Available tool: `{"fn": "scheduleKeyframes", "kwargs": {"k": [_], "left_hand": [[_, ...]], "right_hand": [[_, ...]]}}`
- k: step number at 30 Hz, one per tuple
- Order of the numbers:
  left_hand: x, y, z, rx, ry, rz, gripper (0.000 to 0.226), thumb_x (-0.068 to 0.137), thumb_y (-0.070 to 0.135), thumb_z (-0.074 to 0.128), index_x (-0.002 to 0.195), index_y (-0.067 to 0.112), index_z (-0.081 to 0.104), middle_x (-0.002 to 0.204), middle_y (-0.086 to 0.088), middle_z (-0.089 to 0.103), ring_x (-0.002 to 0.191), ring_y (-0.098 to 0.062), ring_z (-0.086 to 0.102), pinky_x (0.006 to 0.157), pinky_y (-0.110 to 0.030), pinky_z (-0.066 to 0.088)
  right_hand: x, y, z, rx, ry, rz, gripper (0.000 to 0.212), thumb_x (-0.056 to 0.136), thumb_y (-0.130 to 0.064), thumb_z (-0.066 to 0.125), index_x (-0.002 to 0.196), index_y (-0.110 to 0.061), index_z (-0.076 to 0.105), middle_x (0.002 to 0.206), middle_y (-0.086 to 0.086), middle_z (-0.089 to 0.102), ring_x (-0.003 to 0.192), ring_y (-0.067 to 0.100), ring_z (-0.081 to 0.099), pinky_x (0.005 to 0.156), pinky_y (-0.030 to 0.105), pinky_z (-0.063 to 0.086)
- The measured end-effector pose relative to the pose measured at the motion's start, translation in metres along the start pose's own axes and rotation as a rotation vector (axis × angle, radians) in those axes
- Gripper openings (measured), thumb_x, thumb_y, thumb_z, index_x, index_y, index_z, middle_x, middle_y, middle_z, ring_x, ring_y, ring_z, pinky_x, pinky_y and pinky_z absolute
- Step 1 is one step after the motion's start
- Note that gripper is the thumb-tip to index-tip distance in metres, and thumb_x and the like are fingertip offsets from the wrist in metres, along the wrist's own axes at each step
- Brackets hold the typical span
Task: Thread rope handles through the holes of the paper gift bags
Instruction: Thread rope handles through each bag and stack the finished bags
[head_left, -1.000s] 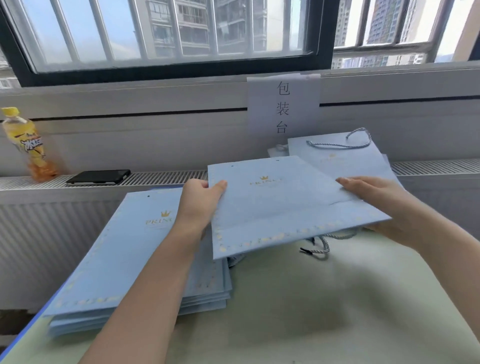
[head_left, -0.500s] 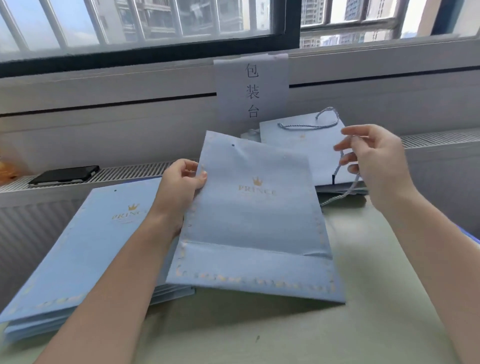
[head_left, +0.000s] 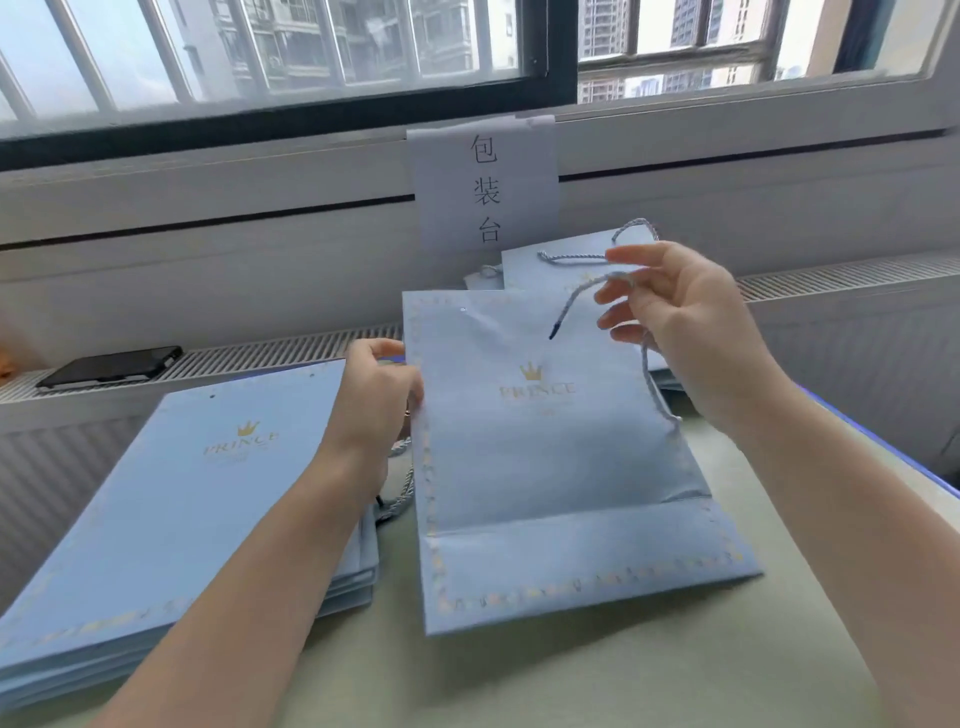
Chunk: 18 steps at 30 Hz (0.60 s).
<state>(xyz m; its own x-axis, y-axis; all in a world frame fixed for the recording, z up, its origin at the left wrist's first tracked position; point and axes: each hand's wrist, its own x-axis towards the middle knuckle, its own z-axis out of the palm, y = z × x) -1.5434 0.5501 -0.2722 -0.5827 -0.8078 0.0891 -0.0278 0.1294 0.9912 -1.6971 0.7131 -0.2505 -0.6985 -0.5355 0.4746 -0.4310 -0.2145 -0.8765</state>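
A flat light-blue paper gift bag (head_left: 550, 467) with a gold crown logo stands tilted up off the table, a small hole near its top left corner. My left hand (head_left: 376, 400) grips its left edge. My right hand (head_left: 680, 332) holds a grey-blue rope handle (head_left: 576, 296) above the bag's top right; the rope's dark tip hangs in front of the bag and the rest trails down behind my palm. Behind, a finished bag (head_left: 550, 265) lies with a rope handle threaded. Loose ropes (head_left: 400, 493) show under my left wrist.
A stack of flat blue bags (head_left: 171, 509) lies at the left on the pale green table (head_left: 597, 675). A black phone (head_left: 111, 366) rests on the radiator ledge. A paper sign (head_left: 485, 187) hangs below the window.
My right hand has lifted the rope higher, so its tip now dangles over the bag's top. The bag has been tilted more upright; my left hand keeps its grip.
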Motion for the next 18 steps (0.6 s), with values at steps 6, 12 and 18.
{"fn": "scheduleKeyframes", "kwargs": {"k": [6, 12, 18], "left_hand": [[-0.01, 0.0, 0.006, 0.1, -0.175, 0.028, 0.043, 0.096, 0.008, 0.046, 0.126, 0.035, 0.031, 0.088, -0.005, 0.066, 0.056, -0.011, 0.062, 0.046, -0.018, 0.05], [-0.012, -0.007, 0.011, 0.214, -0.203, 0.13, 0.019, 0.098, 0.015, 0.047, 0.117, 0.013, 0.048, 0.079, -0.017, 0.067, 0.063, -0.019, 0.062, 0.058, -0.03, 0.056], [-0.005, -0.023, 0.014, 0.58, -0.05, 0.339, 0.018, 0.093, 0.019, 0.055, 0.109, 0.012, 0.053, 0.108, -0.003, 0.054, 0.109, -0.021, 0.048, 0.085, -0.026, 0.035]], "right_hand": [[-0.005, 0.006, 0.012, 0.033, -0.163, 0.148, 0.018, 0.095, -0.004, 0.051, 0.09, -0.015, 0.065, 0.077, -0.002, 0.066, 0.065, 0.003, 0.062, 0.062, 0.014, 0.049], [-0.011, 0.014, 0.026, -0.023, -0.191, 0.16, 0.029, 0.094, 0.006, 0.041, 0.101, -0.015, 0.059, 0.079, 0.0, 0.062, 0.064, 0.006, 0.06, 0.065, 0.018, 0.051], [-0.015, 0.019, 0.036, -0.131, -0.176, 0.212, 0.046, 0.088, 0.01, 0.027, 0.115, -0.01, 0.058, 0.082, 0.0, 0.054, 0.06, 0.007, 0.05, 0.054, 0.017, 0.041]]}}
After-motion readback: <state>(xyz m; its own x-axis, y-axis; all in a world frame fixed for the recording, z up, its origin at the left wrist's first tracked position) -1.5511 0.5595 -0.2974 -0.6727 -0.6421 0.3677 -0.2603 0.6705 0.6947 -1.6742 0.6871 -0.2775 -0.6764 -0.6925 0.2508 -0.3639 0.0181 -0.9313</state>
